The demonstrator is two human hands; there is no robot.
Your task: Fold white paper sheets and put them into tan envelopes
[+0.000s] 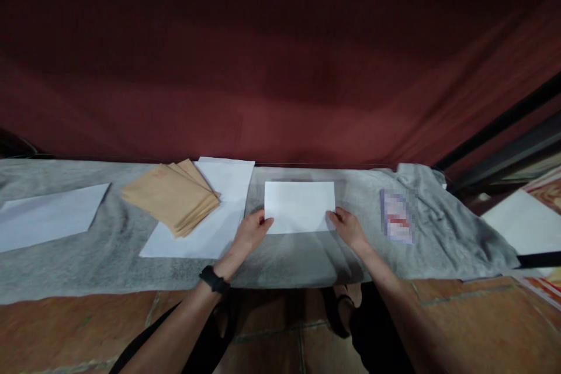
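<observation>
A white sheet of paper [300, 204], wider than it is tall, is held between my two hands over the grey cloth. My left hand [252, 230] pinches its lower left edge, thumb on top. At the lower right edge my right hand [349, 227] grips it the same way. Whether the paper is folded cannot be made out. Just left of my left hand lies a stack of white paper [205, 239], and several brown envelopes [170, 198] are fanned out on top of it.
Grey cloth [109, 269] covers the long, narrow surface. More white paper [52, 216] lies at the far left. A blurred, pale packet with a red band [398, 217] rests to the right. Behind hangs a dark red curtain-like backdrop [280, 82]; tiled floor [272, 350] shows below.
</observation>
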